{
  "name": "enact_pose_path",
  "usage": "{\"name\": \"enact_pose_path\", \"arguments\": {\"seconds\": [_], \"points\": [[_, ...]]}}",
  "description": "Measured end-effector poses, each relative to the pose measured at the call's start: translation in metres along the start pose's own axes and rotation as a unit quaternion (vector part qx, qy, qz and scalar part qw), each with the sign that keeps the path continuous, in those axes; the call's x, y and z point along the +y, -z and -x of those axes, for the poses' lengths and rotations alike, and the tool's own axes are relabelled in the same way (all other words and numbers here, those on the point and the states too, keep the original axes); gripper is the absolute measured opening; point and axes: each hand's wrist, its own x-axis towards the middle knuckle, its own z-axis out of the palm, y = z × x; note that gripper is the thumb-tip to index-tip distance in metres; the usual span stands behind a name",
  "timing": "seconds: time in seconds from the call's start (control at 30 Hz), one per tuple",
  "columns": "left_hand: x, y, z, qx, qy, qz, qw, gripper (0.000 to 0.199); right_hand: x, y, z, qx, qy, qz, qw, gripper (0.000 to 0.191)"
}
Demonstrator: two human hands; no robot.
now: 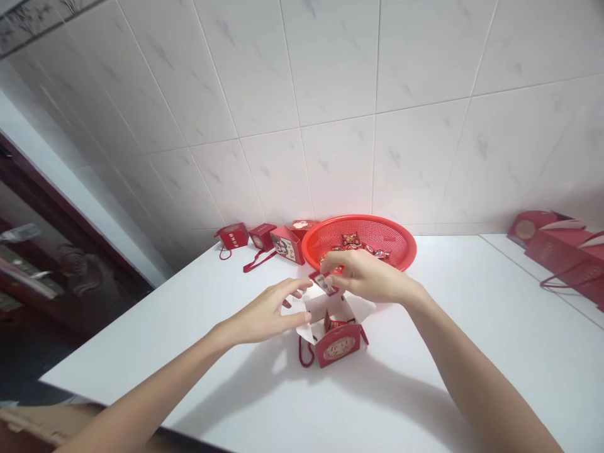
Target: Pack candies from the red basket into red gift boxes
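Note:
An open red gift box (338,346) with white insides stands on the white table, its flaps spread outward. Red wrapped sweets (334,324) lie inside it, and a dark red cord loop (306,353) hangs at its left. At the box's left side is my left hand (274,311), fingers apart, the thumb at the white flap. Above the box's back edge, my right hand (361,274) pinches a small dark red printed piece (323,283); whether it is a packet or part of the box I cannot tell.
Behind the hands, a red plastic basket (406,248) holds several wrapped sweets (350,240). Several red boxes (234,236) with cords or ribbons stand left of it by the tiled wall (340,170). Red gift bags (561,251) lie at the far right.

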Motion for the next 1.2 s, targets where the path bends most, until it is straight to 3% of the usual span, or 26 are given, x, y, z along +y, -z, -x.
{"name": "enact_pose_path", "arguments": {"seconds": [0.3, 0.43, 0.57, 0.73, 0.93, 1.07, 1.2], "points": [[-0.01, -0.011, -0.001, 0.031, -0.009, 0.045, 0.998, 0.044, -0.007, 0.005, 0.006, -0.009, -0.005, 0.054, 0.998, 0.017], [-0.016, -0.012, 0.001, 0.03, -0.029, 0.035, 0.998, 0.043, -0.005, 0.011, 0.011, -0.023, -0.083, 0.139, 0.987, 0.016], [-0.02, -0.014, 0.003, 0.038, -0.05, 0.042, 0.997, 0.045, -0.001, 0.004, 0.024, -0.064, -0.182, 0.25, 0.949, 0.02], [-0.017, -0.018, 0.004, 0.033, -0.053, 0.044, 0.997, 0.042, 0.0, -0.017, 0.048, -0.023, -0.233, 0.291, 0.927, 0.031], [-0.014, -0.02, 0.005, 0.052, -0.07, 0.08, 0.993, 0.044, -0.007, -0.031, 0.06, 0.007, -0.191, 0.263, 0.946, 0.033], [-0.016, -0.02, 0.005, 0.052, -0.089, 0.095, 0.99, 0.044, -0.017, -0.036, 0.059, -0.029, -0.129, 0.223, 0.966, 0.03], [-0.016, -0.027, 0.004, 0.076, -0.095, 0.076, 0.99, 0.047, -0.018, -0.04, 0.059, -0.074, -0.07, 0.193, 0.976, 0.04]]}}
